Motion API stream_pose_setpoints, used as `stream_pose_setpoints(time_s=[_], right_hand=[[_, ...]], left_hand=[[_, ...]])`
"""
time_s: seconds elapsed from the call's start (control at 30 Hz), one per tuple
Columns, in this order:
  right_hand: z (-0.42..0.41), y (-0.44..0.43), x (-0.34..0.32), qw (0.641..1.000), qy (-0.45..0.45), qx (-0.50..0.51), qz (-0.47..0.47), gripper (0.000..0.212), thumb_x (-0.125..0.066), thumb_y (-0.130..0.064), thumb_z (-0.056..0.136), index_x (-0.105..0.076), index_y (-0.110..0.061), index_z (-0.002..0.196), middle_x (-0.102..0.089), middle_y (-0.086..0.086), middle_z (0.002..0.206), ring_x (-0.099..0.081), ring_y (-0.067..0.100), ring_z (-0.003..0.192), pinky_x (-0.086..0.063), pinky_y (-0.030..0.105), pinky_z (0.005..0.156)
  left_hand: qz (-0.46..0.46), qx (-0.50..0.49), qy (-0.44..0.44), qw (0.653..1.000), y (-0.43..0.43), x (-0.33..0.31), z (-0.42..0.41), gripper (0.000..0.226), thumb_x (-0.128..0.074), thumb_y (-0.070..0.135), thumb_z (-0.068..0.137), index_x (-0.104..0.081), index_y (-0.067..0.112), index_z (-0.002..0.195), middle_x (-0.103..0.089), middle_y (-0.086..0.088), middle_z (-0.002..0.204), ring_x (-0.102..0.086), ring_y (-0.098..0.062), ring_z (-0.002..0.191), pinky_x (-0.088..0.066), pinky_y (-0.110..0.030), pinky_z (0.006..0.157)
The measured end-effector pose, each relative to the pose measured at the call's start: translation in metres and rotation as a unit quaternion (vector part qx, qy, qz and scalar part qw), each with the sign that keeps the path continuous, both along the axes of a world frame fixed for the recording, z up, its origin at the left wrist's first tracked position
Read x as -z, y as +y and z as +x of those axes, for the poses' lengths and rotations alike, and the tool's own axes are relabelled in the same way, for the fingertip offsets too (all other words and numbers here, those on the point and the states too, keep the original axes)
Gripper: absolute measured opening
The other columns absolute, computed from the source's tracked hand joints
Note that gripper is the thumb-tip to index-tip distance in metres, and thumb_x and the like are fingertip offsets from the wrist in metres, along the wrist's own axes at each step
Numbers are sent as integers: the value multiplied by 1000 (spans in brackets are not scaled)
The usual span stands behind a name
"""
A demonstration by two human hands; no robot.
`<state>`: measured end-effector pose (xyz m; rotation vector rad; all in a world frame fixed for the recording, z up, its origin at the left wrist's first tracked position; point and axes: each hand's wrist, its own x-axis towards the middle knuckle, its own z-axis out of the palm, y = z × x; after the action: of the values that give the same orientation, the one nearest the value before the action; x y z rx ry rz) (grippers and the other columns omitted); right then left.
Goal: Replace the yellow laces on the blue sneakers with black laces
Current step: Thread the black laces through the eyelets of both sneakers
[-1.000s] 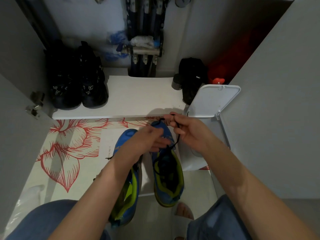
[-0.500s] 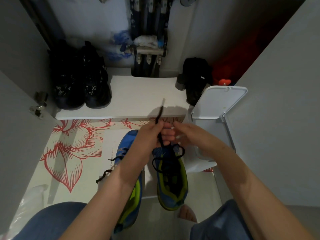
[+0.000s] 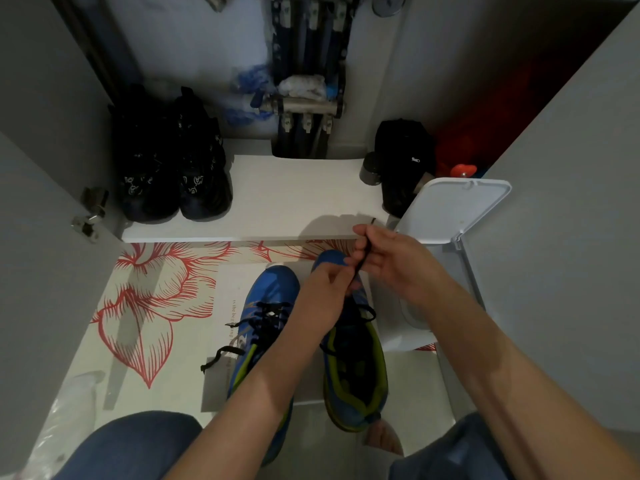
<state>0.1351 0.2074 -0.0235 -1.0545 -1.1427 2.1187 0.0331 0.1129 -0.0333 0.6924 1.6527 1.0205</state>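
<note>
One right hand (image 3: 394, 261) pinches thin black lace (image 3: 363, 259).

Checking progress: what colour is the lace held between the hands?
Black lace, best seen in the head view.

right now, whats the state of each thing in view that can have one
left sneaker, black-laced, one end trailing loose
right sneaker, black lace partly in, untied
black lace, stretched up from the right sneaker
left hand, pinches the black lace
right hand, pinches the black lace
bin lid, raised open
black shoes, side by side on the shelf
</note>
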Motion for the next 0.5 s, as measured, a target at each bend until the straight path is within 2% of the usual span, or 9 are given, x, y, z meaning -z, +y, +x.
stream_pose_setpoints(time_s=[0.07, 0.13, 0.17, 0.23, 0.27, 0.33, 0.43, 0.5], right_hand=[[6, 9, 8, 992, -103, 27, 73, 19, -44, -8, 98, -61, 0, 99, -57, 5, 65, -50, 8, 45, -49, 21, 53], [10, 15, 17, 952, -250, 3, 177, 9, -50, -6, 96, -58, -2, 96, -61, 8, 63, -46, 7, 36, -44, 17, 43], [9, 16, 22, 933, -300, -22, 195, 4, -52, -5, 94, -55, -4, 92, -64, 8, 62, -47, 8, 33, -43, 16, 41], [5, 11, 31, 906, -361, -76, 206, 10, -56, -5, 91, -55, -7, 82, -66, 8, 64, -48, 6, 31, -42, 14, 39], [3, 9, 35, 889, -383, -106, 227, 13, -58, -6, 90, -56, -9, 77, -67, 9, 67, -50, 5, 34, -42, 14, 41], [1, 8, 41, 848, -425, -137, 287, 17, -63, -7, 85, -59, -14, 70, -66, 6, 74, -56, 7, 52, -45, 18, 54], [7, 13, 43, 836, -435, -118, 313, 7, -63, -5, 84, -70, -7, 83, -65, 5, 85, -60, 16, 82, -47, 26, 75], [10, 15, 46, 818, -457, -122, 327, 11, -61, -4, 86, -71, -1, 91, -67, 9, 93, -61, 19, 91, -47, 26, 81]], left_hand=[[0, -8, 175, 985, -3, 11, -5, 19, -40, 19, 100, -58, 13, 105, -61, 1, 92, -57, -12, 82, -43, -10, 66], [-15, 14, 275, 961, -4, 23, -10, 26, -40, 16, 100, -59, 11, 116, -62, -5, 110, -57, -19, 100, -47, -25, 85], [-35, 39, 321, 946, -5, 27, -9, 27, -39, 16, 100, -60, 12, 116, -62, -6, 114, -55, -22, 105, -44, -31, 91], [-78, 85, 396, 911, -5, 32, -4, 28, -40, 24, 100, -61, 17, 117, -58, -7, 118, -46, -25, 112, -36, -32, 93], [-95, 94, 410, 902, -4, 34, -1, 29, -41, 29, 99, -60, 19, 118, -54, -8, 121, -41, -26, 116, -34, -32, 93], [-116, 105, 398, 904, -2, 39, 5, 32, -43, 37, 97, -61, 23, 120, -48, -9, 127, -35, -28, 122, -30, -33, 96], [-133, 118, 354, 918, -1, 44, 10, 35, -47, 43, 94, -60, 27, 123, -35, -9, 139, -25, -28, 131, -23, -35, 106], [-141, 113, 319, 930, 0, 44, 12, 37, -50, 42, 93, -56, 29, 127, -18, -9, 149, -11, -30, 139, -16, -39, 112]])
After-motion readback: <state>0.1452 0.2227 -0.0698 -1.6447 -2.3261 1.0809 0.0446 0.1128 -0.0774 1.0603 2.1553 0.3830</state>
